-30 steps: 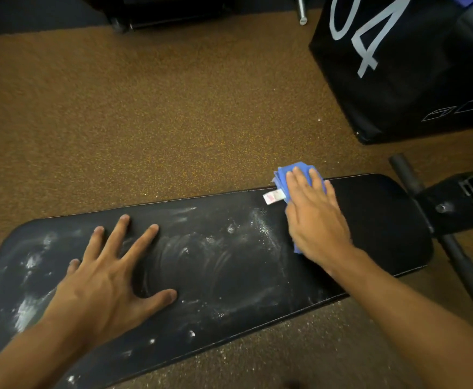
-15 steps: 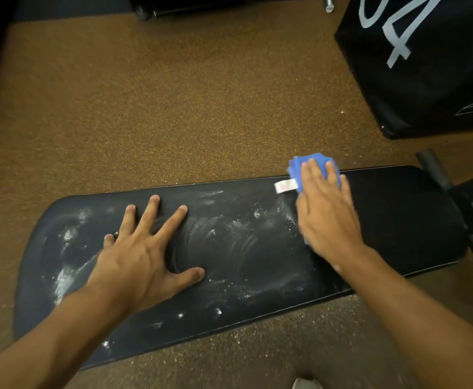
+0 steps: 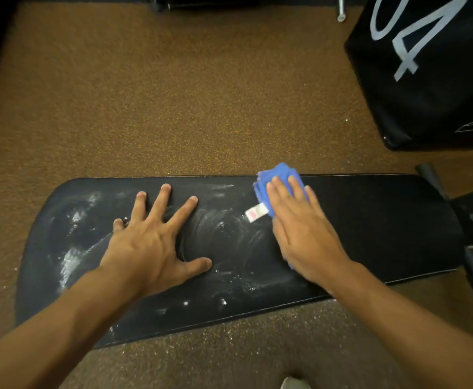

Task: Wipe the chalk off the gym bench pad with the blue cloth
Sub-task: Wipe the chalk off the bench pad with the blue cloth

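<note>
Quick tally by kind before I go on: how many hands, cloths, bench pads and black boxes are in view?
Hands: 2, the left hand flat on the pad, the right hand pressing the cloth.
Cloths: 1, the blue cloth.
Bench pads: 1, the pad, chalk on its left part.
Black boxes: 1, the box.
Total: 5

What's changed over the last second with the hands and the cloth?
Little: the right hand still presses the cloth flat near the pad's far edge, its tag now swung nearer. The left hand stays spread on the pad; chalk remains at left.
</note>
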